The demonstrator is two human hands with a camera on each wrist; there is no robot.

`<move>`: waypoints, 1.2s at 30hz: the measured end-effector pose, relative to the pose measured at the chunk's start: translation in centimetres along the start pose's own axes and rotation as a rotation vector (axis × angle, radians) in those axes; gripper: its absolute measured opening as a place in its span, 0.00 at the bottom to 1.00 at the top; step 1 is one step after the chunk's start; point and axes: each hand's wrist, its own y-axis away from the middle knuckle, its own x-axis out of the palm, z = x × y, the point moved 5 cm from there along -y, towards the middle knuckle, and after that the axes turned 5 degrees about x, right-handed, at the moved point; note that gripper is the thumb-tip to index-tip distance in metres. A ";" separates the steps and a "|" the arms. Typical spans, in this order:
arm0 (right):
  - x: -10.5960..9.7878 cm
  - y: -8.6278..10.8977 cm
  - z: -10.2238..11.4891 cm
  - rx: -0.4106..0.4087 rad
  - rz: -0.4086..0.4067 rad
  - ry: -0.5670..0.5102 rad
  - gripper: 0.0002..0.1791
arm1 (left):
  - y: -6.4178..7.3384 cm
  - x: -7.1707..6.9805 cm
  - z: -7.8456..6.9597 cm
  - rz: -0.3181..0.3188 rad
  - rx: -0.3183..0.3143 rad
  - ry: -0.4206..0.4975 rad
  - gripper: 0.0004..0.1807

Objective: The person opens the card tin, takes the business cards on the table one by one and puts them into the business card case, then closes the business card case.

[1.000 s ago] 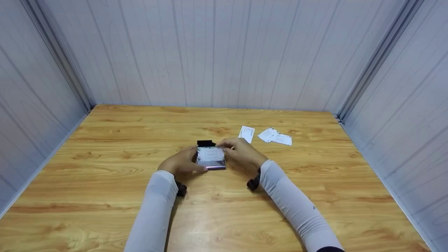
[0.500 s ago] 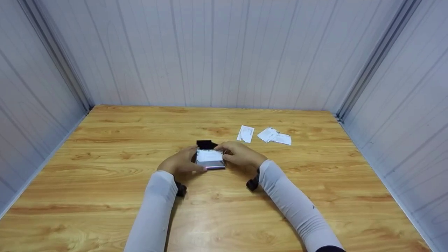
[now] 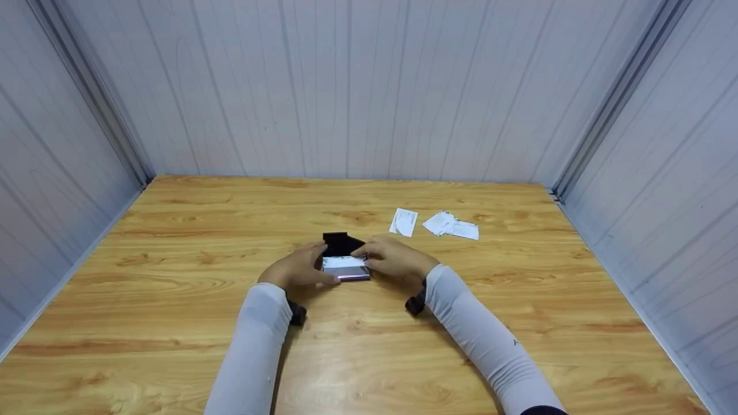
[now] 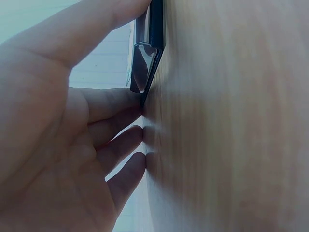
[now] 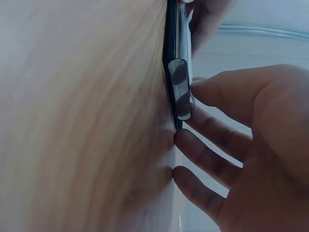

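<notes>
A small card case with a shiny purplish near edge lies on the table, its black lid folded out on the far side. One white printed card sits partly inside it. My left hand holds the case's left side, thumb at the near edge and fingers at the far corner. At the right side, my right hand pinches the card, index finger at its far edge. In the right wrist view, the thumb rests against the card above the metal case, while lower fingertips touch the table.
A white card lies beyond my right hand, with another sheet seemingly under it. Farther right, some cards overlap. The wooden table is walled in by white panels at the back and both sides.
The card has slid toward me, deeper into the case, and more of the black lid shows. My right hand has moved nearer with it. My left hand stays in place.
</notes>
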 end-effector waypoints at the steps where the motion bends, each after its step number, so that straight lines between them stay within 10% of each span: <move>1: 0.0 0.0 0.0 0.008 0.007 -0.002 0.20 | 0.0 0.0 0.0 0.000 0.001 0.000 0.54; 22: -0.1 0.2 0.3 -0.036 0.023 -0.032 0.22 | 0.1 -0.1 -0.1 0.006 0.007 -0.021 0.53; 36: -1.5 1.0 -1.8 0.109 -0.023 -0.267 0.22 | 0.0 0.0 -0.1 -0.002 0.021 -0.008 0.53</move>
